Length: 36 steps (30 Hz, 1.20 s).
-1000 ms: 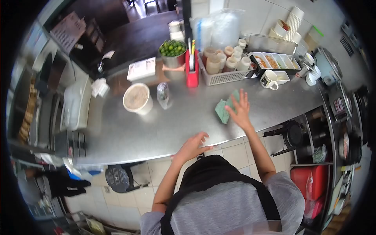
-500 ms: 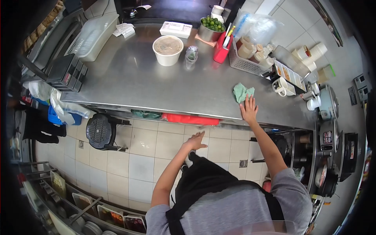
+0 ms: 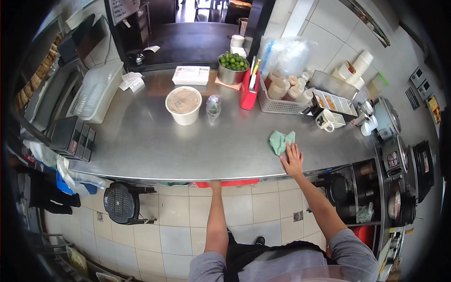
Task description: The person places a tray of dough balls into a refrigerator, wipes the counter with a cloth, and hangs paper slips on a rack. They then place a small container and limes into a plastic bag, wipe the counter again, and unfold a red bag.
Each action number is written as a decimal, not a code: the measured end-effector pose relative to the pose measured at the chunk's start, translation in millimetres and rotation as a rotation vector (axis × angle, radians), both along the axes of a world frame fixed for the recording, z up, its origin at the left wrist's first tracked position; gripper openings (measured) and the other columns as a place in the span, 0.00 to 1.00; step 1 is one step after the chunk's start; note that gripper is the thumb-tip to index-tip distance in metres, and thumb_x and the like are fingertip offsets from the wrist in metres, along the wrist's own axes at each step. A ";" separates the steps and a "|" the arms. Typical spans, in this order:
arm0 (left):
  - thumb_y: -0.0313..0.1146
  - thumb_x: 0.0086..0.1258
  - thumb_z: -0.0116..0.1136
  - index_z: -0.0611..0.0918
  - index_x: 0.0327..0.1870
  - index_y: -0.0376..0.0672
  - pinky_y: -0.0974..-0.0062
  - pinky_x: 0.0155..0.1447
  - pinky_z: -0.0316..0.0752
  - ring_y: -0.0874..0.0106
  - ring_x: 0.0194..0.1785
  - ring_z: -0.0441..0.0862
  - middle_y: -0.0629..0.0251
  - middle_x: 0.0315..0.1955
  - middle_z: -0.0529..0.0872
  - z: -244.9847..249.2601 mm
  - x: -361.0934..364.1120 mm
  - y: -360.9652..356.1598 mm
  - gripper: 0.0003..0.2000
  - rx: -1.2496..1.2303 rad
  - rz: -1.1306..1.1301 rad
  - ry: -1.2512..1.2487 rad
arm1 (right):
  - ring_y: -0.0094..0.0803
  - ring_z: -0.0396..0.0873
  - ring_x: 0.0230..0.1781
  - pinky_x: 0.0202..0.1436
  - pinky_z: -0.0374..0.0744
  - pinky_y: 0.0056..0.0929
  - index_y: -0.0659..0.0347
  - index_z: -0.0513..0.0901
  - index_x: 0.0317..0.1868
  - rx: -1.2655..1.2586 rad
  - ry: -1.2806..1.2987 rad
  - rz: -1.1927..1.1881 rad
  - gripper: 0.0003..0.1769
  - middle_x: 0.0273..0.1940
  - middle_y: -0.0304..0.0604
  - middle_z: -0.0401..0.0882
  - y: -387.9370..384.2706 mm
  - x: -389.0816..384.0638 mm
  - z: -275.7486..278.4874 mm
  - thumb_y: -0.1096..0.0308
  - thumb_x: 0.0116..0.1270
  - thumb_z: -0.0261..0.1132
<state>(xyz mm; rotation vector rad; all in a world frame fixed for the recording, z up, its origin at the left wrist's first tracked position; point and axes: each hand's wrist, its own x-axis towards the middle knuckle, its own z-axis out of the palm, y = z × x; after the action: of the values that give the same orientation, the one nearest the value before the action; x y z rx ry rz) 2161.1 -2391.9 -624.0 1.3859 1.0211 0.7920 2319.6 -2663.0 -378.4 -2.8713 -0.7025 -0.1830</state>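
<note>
My right hand [image 3: 293,160] lies with spread fingers on the steel counter [image 3: 225,150], its fingertips at the lower edge of a crumpled green cloth [image 3: 281,142]. Below the counter's front edge, my left hand [image 3: 214,184] reaches to the red item [image 3: 240,182] on the under-shelf; its fingers are hidden beneath the counter. Farther back stand a white tub with a lid [image 3: 183,106] and a small clear plastic bag or cup [image 3: 213,109] beside it.
At the back are a white box [image 3: 191,75], a pot of green limes [image 3: 232,67], a red knife holder [image 3: 249,90] and a basket of containers [image 3: 284,104]. A mug [image 3: 325,121] stands at right. Drawers [image 3: 73,138] stand left; a black stool [image 3: 121,203] is on the floor.
My left hand has moved forward from over the floor to under the counter's front edge. The camera view has tilted up. My right hand stays by the cloth.
</note>
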 end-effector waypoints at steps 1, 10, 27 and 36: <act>0.47 0.58 0.54 0.76 0.50 0.47 0.57 0.60 0.65 0.65 0.52 0.75 0.68 0.48 0.79 10.8 -13.1 4.8 0.21 -0.154 0.058 -0.174 | 0.44 0.44 0.73 0.68 0.44 0.60 0.43 0.50 0.72 0.010 -0.002 0.005 0.41 0.73 0.43 0.44 -0.3 -0.1 -0.2 0.42 0.62 0.53; 0.44 0.55 0.52 0.77 0.49 0.42 0.62 0.63 0.64 0.68 0.58 0.72 0.67 0.55 0.77 33.2 -138.5 -12.5 0.22 -0.929 0.415 -1.088 | 0.44 0.45 0.72 0.67 0.45 0.61 0.43 0.52 0.71 0.046 -0.010 0.015 0.40 0.72 0.43 0.46 2.1 -0.7 1.1 0.42 0.62 0.54; 0.44 0.55 0.68 0.70 0.59 0.43 0.67 0.65 0.60 0.67 0.63 0.66 0.61 0.58 0.72 68.0 -79.7 22.3 0.31 -0.676 -0.138 -0.086 | 0.45 0.46 0.72 0.67 0.44 0.63 0.41 0.51 0.72 0.051 -0.029 0.015 0.40 0.72 0.43 0.47 -0.3 0.6 -4.0 0.42 0.62 0.54; 0.26 0.65 0.53 0.75 0.35 0.43 0.79 0.34 0.69 0.78 0.29 0.72 0.72 0.26 0.76 43.7 -52.1 47.6 0.01 -0.614 -0.013 -0.545 | 0.46 0.46 0.72 0.68 0.43 0.61 0.43 0.53 0.71 0.121 -0.006 0.019 0.41 0.72 0.45 0.47 0.6 -4.1 4.8 0.42 0.60 0.55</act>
<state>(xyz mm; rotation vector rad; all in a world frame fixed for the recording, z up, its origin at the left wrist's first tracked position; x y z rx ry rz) 2109.0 -2344.4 -580.3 0.6008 0.7302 0.7094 2315.5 -2662.4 -373.6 -2.7494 -0.6949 -0.2230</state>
